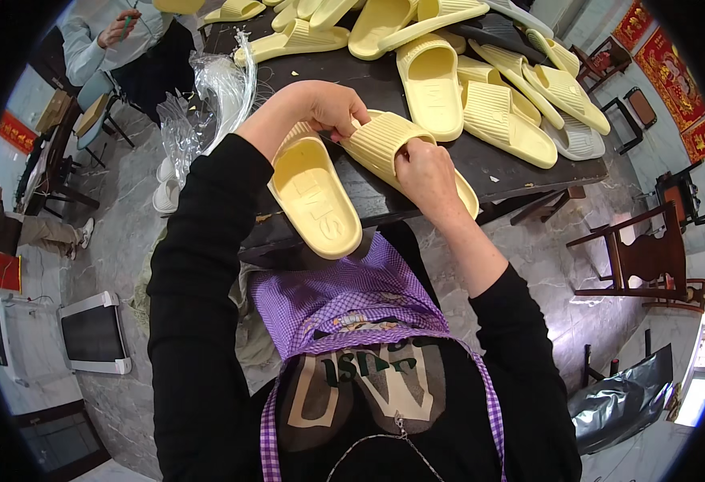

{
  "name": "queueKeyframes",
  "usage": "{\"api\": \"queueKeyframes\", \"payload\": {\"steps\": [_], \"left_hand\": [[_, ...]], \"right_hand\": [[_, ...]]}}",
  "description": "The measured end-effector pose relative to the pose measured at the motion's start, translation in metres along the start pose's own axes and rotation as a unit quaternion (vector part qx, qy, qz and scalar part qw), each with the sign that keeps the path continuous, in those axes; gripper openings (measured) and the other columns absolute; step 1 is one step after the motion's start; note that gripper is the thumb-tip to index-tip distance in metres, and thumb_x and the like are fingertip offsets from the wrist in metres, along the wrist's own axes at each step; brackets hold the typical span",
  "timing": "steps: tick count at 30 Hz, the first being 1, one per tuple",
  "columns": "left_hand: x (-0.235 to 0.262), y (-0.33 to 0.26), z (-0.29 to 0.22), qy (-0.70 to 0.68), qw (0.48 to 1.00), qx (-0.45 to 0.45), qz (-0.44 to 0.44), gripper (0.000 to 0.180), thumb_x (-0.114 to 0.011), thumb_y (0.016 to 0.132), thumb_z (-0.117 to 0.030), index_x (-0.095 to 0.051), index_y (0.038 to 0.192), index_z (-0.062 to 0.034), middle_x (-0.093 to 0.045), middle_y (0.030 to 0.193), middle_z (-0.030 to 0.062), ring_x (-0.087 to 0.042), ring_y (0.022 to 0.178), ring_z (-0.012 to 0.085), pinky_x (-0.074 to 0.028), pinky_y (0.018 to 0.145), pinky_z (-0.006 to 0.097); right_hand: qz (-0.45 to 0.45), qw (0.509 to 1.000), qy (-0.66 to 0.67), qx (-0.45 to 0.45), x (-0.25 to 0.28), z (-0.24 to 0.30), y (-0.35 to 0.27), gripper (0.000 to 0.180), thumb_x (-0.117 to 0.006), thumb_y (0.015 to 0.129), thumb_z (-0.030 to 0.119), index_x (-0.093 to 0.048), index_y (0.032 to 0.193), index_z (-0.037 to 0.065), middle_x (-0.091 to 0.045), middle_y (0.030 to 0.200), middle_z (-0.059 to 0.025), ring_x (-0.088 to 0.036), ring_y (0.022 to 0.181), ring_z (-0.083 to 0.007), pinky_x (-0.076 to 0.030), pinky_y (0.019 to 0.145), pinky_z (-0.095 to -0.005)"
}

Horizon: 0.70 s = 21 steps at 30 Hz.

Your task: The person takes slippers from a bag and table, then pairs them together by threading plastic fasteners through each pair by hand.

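Two yellow slide slippers lie side by side at the near edge of the dark table. My right hand is closed on the ribbed strap of the right yellow slipper, its fingertips tucked into the foot opening. At that slipper's toe end my left hand bends over with curled fingers, gripping by the strap's front edge; some fingertips are hidden. Below my left wrist rests the left yellow slipper, its heel jutting past the table edge and its strap partly covered by my hand and forearm.
More yellow slippers are heaped across the dark table, with grey and black ones among them. Clear plastic wrap bunches at the left. A person stands beyond it. A wooden chair stands to the right.
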<state>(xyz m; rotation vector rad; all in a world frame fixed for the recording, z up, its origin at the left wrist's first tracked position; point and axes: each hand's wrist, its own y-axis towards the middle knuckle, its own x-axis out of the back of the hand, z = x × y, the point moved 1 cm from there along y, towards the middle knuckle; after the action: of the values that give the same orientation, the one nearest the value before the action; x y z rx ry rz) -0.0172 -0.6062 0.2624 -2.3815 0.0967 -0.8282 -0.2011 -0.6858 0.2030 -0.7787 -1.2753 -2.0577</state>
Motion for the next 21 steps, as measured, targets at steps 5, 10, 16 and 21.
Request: {"api": "queueKeyframes", "payload": {"steps": [5, 10, 16, 21], "left_hand": [[0.003, 0.006, 0.009, -0.067, 0.995, 0.026, 0.065, 0.01, -0.055, 0.076, -0.004, -0.064, 0.082, -0.0047, -0.055, 0.057, 0.0008, -0.033, 0.035, 0.0015, -0.02, 0.032, 0.019], [0.005, 0.002, 0.016, -0.125, 0.987, 0.004, 0.099, 0.005, -0.056, 0.077, -0.004, -0.06, 0.075, -0.0033, -0.054, 0.056, 0.0001, -0.033, 0.036, 0.0015, -0.02, 0.033, 0.019], [-0.001, 0.006, 0.019, 0.009, 0.996, -0.049, 0.07, 0.007, -0.061, 0.071, -0.007, -0.057, 0.069, -0.0024, -0.045, 0.051, 0.0004, -0.035, 0.038, 0.0074, -0.027, 0.035, 0.024], [-0.005, 0.001, 0.012, 0.224, 0.967, -0.111, -0.053, 0.018, -0.064, 0.069, -0.014, -0.061, 0.077, 0.0018, -0.06, 0.063, 0.0098, -0.055, 0.058, 0.019, -0.044, 0.055, 0.032]], "right_hand": [[0.016, 0.999, 0.04, -0.006, -0.003, -0.002, 0.003, 0.019, -0.057, 0.074, 0.013, -0.06, 0.063, -0.002, -0.057, 0.058, -0.0201, -0.056, 0.054, -0.0359, -0.042, 0.056, -0.0426], [0.033, 0.998, 0.048, -0.013, -0.004, -0.002, 0.007, 0.019, -0.056, 0.074, 0.012, -0.06, 0.062, -0.002, -0.057, 0.061, -0.0214, -0.056, 0.06, -0.0374, -0.042, 0.06, -0.0449], [0.08, 0.996, 0.039, -0.026, -0.003, -0.007, 0.007, 0.017, -0.055, 0.075, 0.009, -0.061, 0.076, -0.006, -0.057, 0.07, -0.0259, -0.058, 0.069, -0.0412, -0.046, 0.064, -0.0459], [0.034, 0.995, 0.088, 0.026, -0.002, -0.008, 0.006, 0.017, -0.056, 0.072, 0.012, -0.058, 0.063, -0.002, -0.057, 0.063, -0.0222, -0.056, 0.063, -0.0388, -0.04, 0.061, -0.0467]]}}
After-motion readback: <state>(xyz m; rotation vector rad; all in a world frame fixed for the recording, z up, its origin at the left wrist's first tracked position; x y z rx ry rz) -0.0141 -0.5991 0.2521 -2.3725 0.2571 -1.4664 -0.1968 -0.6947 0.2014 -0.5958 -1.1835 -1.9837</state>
